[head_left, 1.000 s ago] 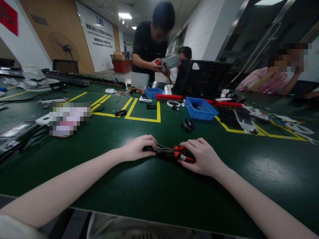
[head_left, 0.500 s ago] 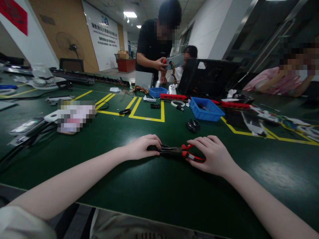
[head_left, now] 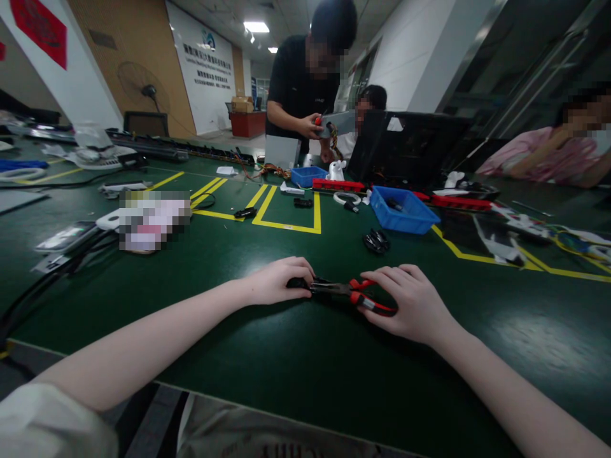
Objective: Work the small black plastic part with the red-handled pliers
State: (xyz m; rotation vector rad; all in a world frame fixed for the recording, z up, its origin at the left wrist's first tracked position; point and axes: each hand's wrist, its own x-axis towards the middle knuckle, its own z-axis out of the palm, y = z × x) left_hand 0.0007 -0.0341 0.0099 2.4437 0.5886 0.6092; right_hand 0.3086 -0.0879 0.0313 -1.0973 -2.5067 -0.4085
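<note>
My right hand [head_left: 411, 302] grips the red-and-black handles of long-nose pliers [head_left: 356, 294], whose jaws point left. Between the thumb and fingers of my left hand [head_left: 281, 281] is a small black part [head_left: 299, 283], mostly covered by the fingers. The plier jaws meet this part at my left fingertips; whether they are clamped on it I cannot tell. Beyond my right hand, a small heap of black pieces [head_left: 376, 241] lies on the green table [head_left: 267, 356].
A blue bin [head_left: 405, 216] holding a dark item stands beyond the black pieces. Small black parts [head_left: 245, 213] lie near yellow tape lines. Cables [head_left: 71, 257] and a phone-like device [head_left: 67, 236] are at the left. Across the table a person [head_left: 296, 95] holds a grey metal box.
The view has shifted slightly, so the scene sits a little further right. Both hands keep their hold on the black part and the pliers.
</note>
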